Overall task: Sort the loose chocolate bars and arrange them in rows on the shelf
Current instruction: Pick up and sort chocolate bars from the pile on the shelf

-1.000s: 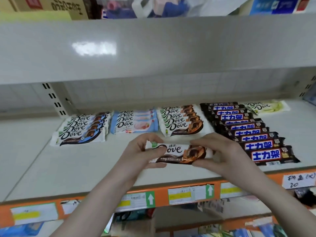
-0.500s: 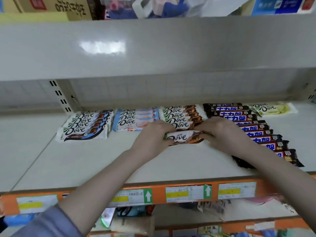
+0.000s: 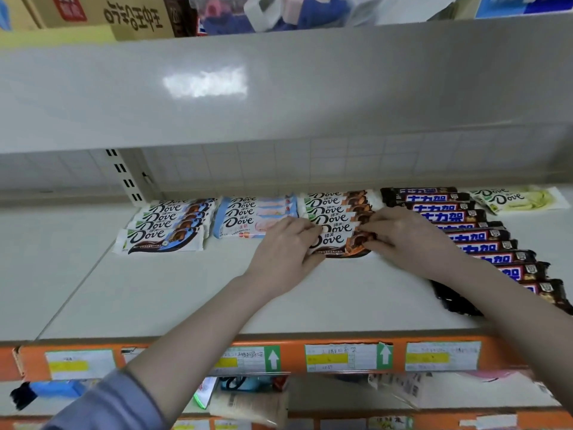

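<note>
A Dove bar with a brown and orange wrapper (image 3: pixel 338 243) lies on the white shelf (image 3: pixel 186 293) at the front of the brown Dove row (image 3: pixel 336 206). My left hand (image 3: pixel 282 252) grips its left end and my right hand (image 3: pixel 409 240) grips its right end. Left of that row lie a pink and blue Dove row (image 3: pixel 251 217) and a blue and brown Dove row (image 3: pixel 167 225). To the right runs a long row of dark Snickers bars (image 3: pixel 465 225), partly hidden by my right forearm. Pale green Dove bars (image 3: pixel 517 198) lie at the far right.
The upper shelf (image 3: pixel 279 88) hangs low over the rows, with cardboard boxes (image 3: pixel 124 13) on top. An orange price rail (image 3: pixel 310 356) with labels runs along the shelf's front edge. More goods sit on the shelf below.
Both hands carried the brown Dove bar away from me, from the shelf's front to the front of the brown Dove row, and lowered it onto the shelf.
</note>
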A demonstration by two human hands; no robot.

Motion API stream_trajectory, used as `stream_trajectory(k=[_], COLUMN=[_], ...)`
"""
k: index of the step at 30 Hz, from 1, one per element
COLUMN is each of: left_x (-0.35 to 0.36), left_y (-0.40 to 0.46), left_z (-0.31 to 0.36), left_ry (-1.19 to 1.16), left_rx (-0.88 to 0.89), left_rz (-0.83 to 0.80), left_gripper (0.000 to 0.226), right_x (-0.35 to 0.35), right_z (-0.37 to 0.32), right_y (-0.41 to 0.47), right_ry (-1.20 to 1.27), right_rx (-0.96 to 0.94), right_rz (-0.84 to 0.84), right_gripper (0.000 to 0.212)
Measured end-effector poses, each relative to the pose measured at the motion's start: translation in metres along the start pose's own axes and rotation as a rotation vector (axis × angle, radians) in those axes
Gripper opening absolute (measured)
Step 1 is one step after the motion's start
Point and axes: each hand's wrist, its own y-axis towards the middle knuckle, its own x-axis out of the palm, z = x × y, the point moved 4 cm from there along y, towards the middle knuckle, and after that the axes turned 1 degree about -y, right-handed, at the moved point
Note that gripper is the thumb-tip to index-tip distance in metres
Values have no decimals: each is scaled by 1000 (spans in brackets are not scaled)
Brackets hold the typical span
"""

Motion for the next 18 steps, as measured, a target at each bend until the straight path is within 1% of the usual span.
stream_trajectory(k=[5, 11, 18], left_x=[1, 2, 8], left_y=[1, 2, -3], left_z=[-1, 5, 5], left_ry=[16, 1, 9], left_rx=[40, 53, 50], left_rz=[-29, -5, -9], left_gripper=[47, 45, 48], right_x=[1, -4, -2], right_z=[5, 4, 2], right_y=[-5, -5, -11], right_ry=[-141, -185, -172], right_rx=[-27, -62, -64], right_rz=[-59, -62, -54], right_gripper=[47, 45, 43])
